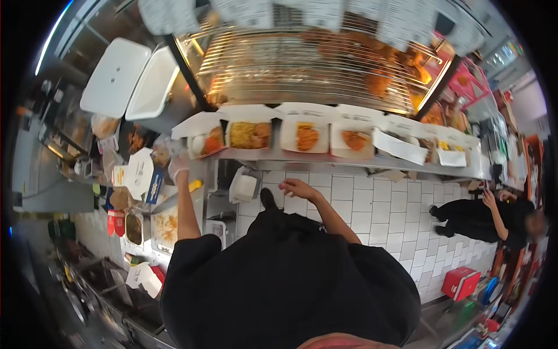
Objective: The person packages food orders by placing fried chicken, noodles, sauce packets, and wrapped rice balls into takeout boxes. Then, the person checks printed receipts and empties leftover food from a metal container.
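Several food boxes [288,136] filled, lids unclosed; left hand [179,166] beside them, grip can't be told; right hand [297,188] held half-open

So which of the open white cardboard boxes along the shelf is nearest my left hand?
The leftmost open white cardboard box in the row, holding orange-red food beside something pale; the others sit farther from your left hand.

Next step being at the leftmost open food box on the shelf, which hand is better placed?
Probably the left: the left hand is right by that food box, while the right hand is farther off, above the tiled floor.
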Available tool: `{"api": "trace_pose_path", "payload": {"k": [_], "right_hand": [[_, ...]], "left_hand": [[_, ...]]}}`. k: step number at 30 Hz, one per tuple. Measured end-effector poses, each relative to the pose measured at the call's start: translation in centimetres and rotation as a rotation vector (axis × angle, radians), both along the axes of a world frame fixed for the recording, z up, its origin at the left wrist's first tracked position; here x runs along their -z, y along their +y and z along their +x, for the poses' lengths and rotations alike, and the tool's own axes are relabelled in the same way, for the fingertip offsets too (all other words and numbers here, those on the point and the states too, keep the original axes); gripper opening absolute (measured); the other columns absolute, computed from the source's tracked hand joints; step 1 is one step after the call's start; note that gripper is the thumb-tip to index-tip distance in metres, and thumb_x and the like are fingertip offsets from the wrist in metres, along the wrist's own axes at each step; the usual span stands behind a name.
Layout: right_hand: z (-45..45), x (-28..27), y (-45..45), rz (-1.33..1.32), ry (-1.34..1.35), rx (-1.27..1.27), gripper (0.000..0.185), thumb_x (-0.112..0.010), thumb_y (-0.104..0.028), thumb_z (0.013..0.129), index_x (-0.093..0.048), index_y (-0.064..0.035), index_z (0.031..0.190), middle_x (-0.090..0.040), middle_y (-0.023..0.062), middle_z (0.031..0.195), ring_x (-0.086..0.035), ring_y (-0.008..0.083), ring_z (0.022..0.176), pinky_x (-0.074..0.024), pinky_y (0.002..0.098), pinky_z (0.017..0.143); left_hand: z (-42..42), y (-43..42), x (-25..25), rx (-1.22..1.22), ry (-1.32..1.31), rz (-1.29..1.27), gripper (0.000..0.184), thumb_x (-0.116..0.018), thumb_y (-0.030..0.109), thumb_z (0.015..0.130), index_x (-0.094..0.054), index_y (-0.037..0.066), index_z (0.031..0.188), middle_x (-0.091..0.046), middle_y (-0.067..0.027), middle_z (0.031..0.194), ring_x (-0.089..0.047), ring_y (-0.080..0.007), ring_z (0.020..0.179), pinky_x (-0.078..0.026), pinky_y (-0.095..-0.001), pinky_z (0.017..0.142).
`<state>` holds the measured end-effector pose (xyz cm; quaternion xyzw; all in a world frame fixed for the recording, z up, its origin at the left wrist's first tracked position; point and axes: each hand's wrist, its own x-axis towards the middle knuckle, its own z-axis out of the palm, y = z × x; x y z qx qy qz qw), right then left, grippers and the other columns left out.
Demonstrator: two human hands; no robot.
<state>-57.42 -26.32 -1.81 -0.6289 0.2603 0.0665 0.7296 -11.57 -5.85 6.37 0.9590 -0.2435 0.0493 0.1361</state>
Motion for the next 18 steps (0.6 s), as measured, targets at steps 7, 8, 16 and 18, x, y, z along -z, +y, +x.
{"api": "trace_pose_path", "payload": {"k": [7,8,16,18], "right_hand": [[12.9,-5.2,3.1,0.381,-0.010,0.764,0.059,-0.058,-0.045,0.096,-0.033,-0.0059,0.132,-0.064,0.0217,0.109,-0.070,0.0283,0.091,-0.0565,0.0383,0.077],[13.9,-5.7,2.6,0.427,-0.047,0.871,0.055,-0.057,-0.041,0.097,-0.032,-0.0052,0.131,-0.064,0.0225,0.108,-0.069,0.0291,0.091,-0.0572,0.0384,0.077],[14.1,-4.2,-0.8,0.409,-0.172,1.135,0.037,-0.044,-0.013,0.097,-0.024,-0.0036,0.127,-0.061,0.0230,0.102,-0.069,0.0309,0.093,-0.0605,0.0396,0.078],[14.0,-5.3,0.4,0.376,-0.128,1.267,0.038,-0.044,-0.012,0.098,-0.023,-0.0030,0.128,-0.059,0.0242,0.105,-0.069,0.0321,0.093,-0.0604,0.0404,0.078]], "left_hand": [[9.6,-1.2,12.9,0.477,0.068,-0.017,0.050,-0.053,0.041,0.093,-0.063,-0.001,0.117,-0.068,-0.0233,0.110,-0.061,-0.0404,0.109,-0.046,-0.0451,0.095],[9.3,-1.7,13.7,0.391,0.210,-0.075,0.049,-0.055,0.040,0.093,-0.063,-0.002,0.118,-0.068,-0.0228,0.110,-0.061,-0.0400,0.110,-0.046,-0.0440,0.095],[4.2,-4.3,7.9,0.120,0.875,-0.484,0.053,-0.068,0.046,0.088,-0.068,-0.001,0.112,-0.071,-0.0173,0.099,-0.066,-0.0254,0.095,-0.050,-0.0370,0.085],[4.0,-5.7,7.3,0.158,0.923,-0.491,0.053,-0.070,0.045,0.087,-0.068,-0.001,0.113,-0.071,-0.0158,0.098,-0.066,-0.0216,0.093,-0.050,-0.0353,0.084]]}}
